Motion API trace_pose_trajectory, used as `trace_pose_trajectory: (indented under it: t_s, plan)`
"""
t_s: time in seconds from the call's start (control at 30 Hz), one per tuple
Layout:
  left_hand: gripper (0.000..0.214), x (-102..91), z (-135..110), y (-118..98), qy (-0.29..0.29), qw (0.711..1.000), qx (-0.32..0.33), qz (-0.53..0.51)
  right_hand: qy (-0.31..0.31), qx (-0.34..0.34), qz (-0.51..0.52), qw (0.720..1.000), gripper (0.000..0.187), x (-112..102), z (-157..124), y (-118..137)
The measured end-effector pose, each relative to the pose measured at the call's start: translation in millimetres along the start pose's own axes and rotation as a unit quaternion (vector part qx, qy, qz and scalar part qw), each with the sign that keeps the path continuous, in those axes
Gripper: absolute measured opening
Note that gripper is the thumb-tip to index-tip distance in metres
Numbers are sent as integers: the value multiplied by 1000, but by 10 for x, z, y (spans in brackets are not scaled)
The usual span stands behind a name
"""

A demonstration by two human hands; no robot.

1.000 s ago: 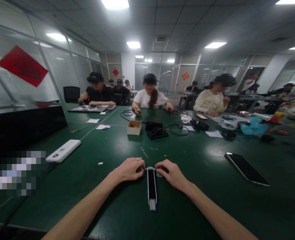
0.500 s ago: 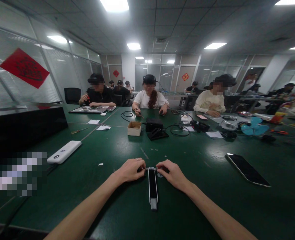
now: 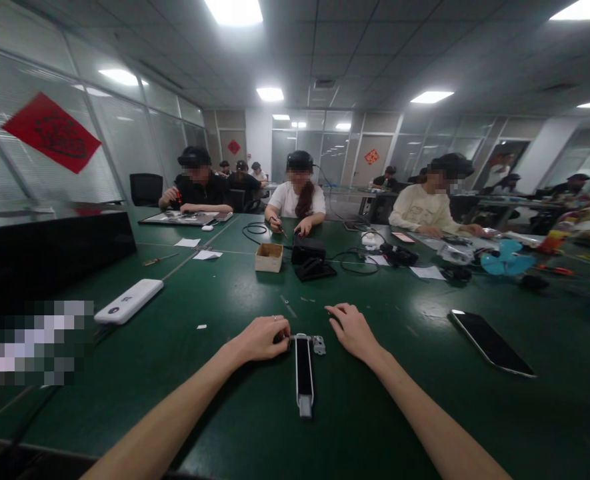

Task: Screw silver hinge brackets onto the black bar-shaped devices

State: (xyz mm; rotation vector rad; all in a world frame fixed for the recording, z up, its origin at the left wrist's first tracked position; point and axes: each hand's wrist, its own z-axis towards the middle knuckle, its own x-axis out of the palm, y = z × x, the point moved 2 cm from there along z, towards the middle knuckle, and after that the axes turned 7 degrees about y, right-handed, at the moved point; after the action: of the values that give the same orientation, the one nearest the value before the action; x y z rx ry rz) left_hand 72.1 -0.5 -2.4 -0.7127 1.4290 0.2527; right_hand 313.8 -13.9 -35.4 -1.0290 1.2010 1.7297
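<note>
Lower centre of the frame: a slim black device (image 3: 303,372) with a silver frame lies flat on the green table (image 3: 235,413), long axis running away from the viewer, its grey end nearest the bottom edge. The left hand (image 3: 262,339) sits just left of the device's far end, fingers curled in, tips against that end; whether they pinch it or only press on it cannot be told. A small metal bracket (image 3: 319,345) lies just right of the same end, close beside the device. The right hand (image 3: 352,329) is right of the bracket and apart from the device, palm down, fingers loosely spread and bent, nothing in its grasp. A white power bank (image 3: 129,301) lies at centre left and a dark phone (image 3: 492,343) face up at right. A small cardboard box (image 3: 268,256) stands mid-table. Three people sit at the far side.
</note>
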Motion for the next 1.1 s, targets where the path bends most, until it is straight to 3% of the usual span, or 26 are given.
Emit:
trace_pose_trajectory:
  t_s: [0.4,0.77,1.1]
  plan:
    - [11,-17,-14,-19,9,1000,-8,13,59,11,35,998,18,-39,-116,-65]
    - [10,31,2,20,-8,999,15,38,92,-55,121,987,14,-213,-251,382]
    - [11,32,5,24,-7,999,13,38,97,-36,163,981,15,-115,-268,414]
